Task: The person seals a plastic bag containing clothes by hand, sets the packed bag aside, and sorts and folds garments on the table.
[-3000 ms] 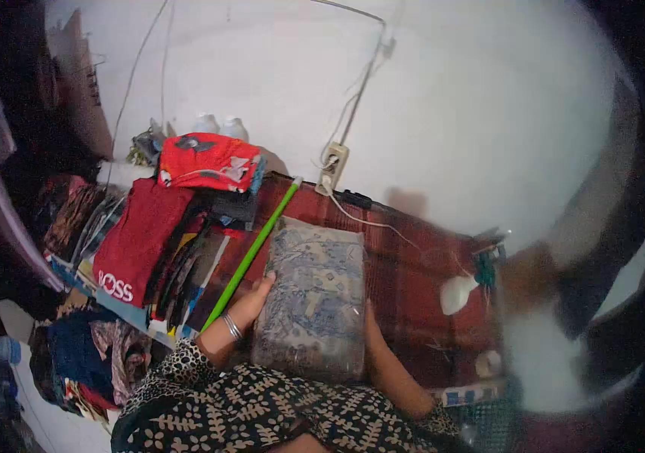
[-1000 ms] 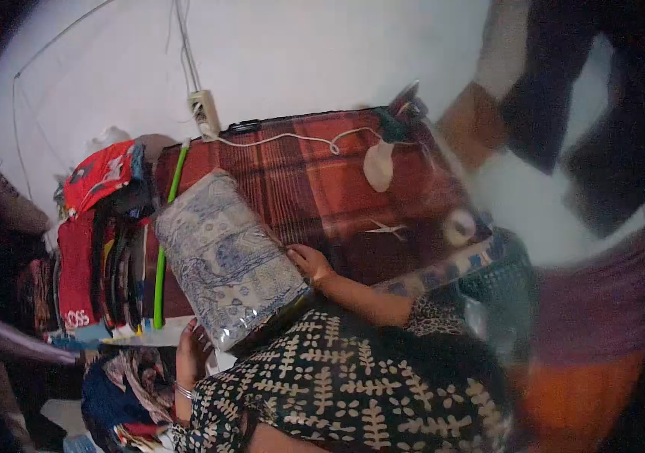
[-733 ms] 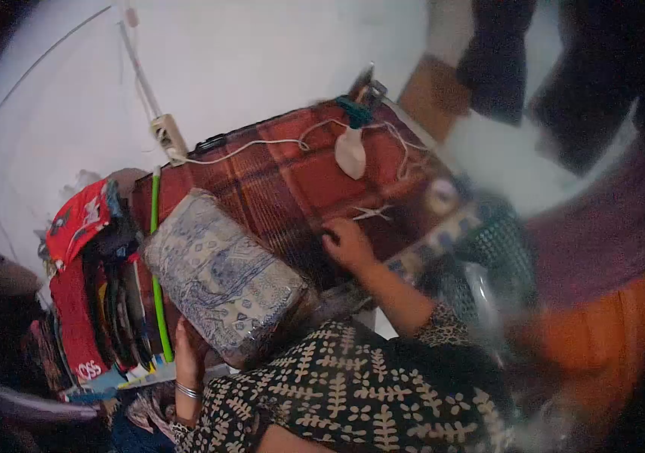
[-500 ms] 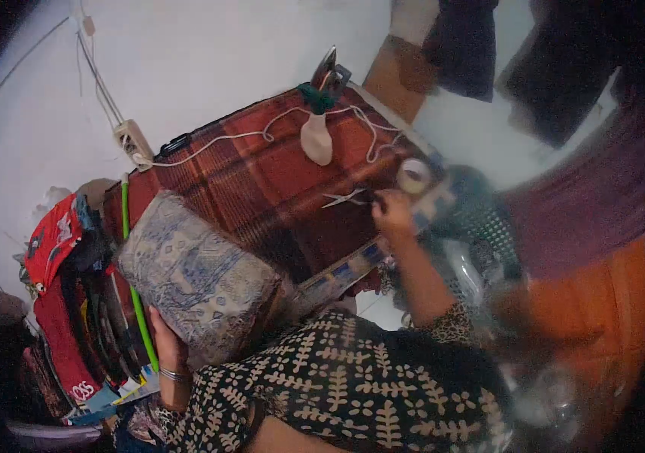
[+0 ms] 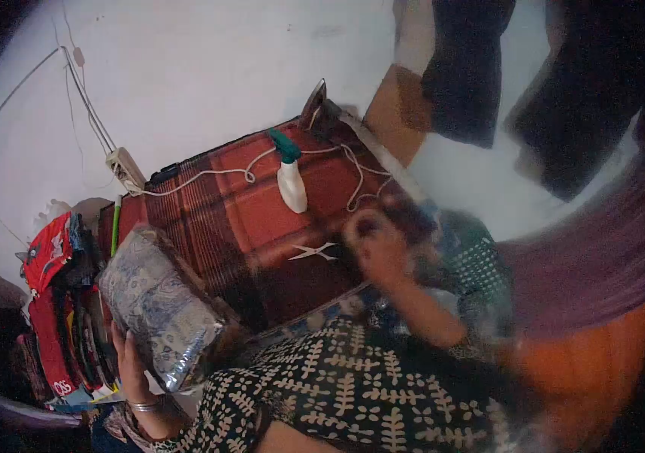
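A bundle of blue-grey patterned fabric in shiny clear plastic stands tilted at the near left edge of a red plaid ironing cloth. My left hand holds its near side, fingers stretched along it. Over the right part of the cloth, my right hand is curled and blurred by motion around a roll of tape, which is largely hidden by the fingers. Scissors lie on the cloth to its left, blades apart. Farther back are a white spray bottle with a green head and an upright iron.
A white cord runs across the plaid cloth to a power strip by the wall. Folded clothes are stacked at left. A green perforated basket stands at right, near dark hanging garments and orange fabric.
My right hand has moved from the scissors' handles to the tape roll, leaving the scissors on the cloth. The bundle has tilted slightly in my left hand. The view has shifted upward.
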{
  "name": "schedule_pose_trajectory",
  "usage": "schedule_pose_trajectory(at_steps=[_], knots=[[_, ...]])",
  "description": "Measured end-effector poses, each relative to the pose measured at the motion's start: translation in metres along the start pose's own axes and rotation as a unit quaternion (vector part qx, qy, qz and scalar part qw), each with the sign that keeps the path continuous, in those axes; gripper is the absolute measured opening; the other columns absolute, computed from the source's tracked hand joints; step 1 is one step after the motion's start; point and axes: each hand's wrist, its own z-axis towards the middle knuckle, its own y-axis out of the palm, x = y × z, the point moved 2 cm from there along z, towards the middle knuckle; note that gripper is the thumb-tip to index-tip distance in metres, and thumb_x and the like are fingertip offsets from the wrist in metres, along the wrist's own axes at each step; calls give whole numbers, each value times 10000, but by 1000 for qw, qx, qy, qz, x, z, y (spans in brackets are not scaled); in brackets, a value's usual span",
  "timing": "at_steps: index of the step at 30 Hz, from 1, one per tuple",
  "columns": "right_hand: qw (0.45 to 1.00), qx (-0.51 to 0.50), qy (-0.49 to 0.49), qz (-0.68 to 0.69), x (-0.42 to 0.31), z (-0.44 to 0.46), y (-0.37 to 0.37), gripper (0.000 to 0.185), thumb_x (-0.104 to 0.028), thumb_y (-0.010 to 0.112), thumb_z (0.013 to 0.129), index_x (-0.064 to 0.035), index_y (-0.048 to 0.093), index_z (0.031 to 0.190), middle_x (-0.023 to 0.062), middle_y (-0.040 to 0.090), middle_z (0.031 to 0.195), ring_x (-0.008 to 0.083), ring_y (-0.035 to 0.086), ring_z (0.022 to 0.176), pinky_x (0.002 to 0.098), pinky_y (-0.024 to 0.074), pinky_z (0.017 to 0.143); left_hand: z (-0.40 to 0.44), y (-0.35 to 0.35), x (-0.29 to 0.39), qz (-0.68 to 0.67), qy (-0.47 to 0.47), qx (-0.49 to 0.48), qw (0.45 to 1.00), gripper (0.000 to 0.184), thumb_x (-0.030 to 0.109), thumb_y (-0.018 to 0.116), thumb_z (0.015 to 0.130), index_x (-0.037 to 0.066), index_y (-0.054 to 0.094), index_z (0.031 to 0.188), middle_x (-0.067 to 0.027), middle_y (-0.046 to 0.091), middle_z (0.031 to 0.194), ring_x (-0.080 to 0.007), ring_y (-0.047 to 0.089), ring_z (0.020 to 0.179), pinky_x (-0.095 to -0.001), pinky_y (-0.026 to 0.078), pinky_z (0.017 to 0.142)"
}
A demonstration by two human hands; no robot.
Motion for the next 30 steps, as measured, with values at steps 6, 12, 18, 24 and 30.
schedule_pose_trajectory(at_steps=[6,12,18,24,30], knots=[[942,-185,-262,-100,-106,-1,112,276,-174,502,862,-82,667,1064,125,568,1138,348,413,1229,685,307,991,17,-19,-46,327,36,84,940,684,268,555,933,19,223,1477,-229,215,1528,-367,191,1423,-416,170,1151],[939,-184,-287,-54,-119,10,149,364,-261,605,821,-117,604,1155,138,518,1212,340,382,1285,639,269,1041,21,-26,-40,303,65,38,950,693,267,559,934,2,217,1476,-223,211,1533,-350,197,1425,-396,165,1153],[972,-202,-119,-22,-74,-17,116,550,-335,664,831,-155,494,1322,134,495,1286,336,401,1261,581,355,995,42,-47,-75,234,75,38,969,711,235,585,908,-4,225,1473,-227,264,1513,-341,231,1415,-382,176,1147],[953,-266,-75,-120,-17,-32,102,444,-323,642,839,-137,573,1237,106,537,1201,312,462,1157,537,398,928,49,-49,-75,260,114,36,958,690,191,581,904,-4,235,1469,-221,283,1509,-334,264,1404,-376,205,1138],[987,-151,-9,55,11,25,95,500,-332,661,815,-107,556,1249,162,616,1121,353,575,1067,489,437,924,52,-47,-76,236,90,40,967,681,174,581,902,-3,241,1465,-212,285,1510,-326,265,1405,-363,203,1139]])
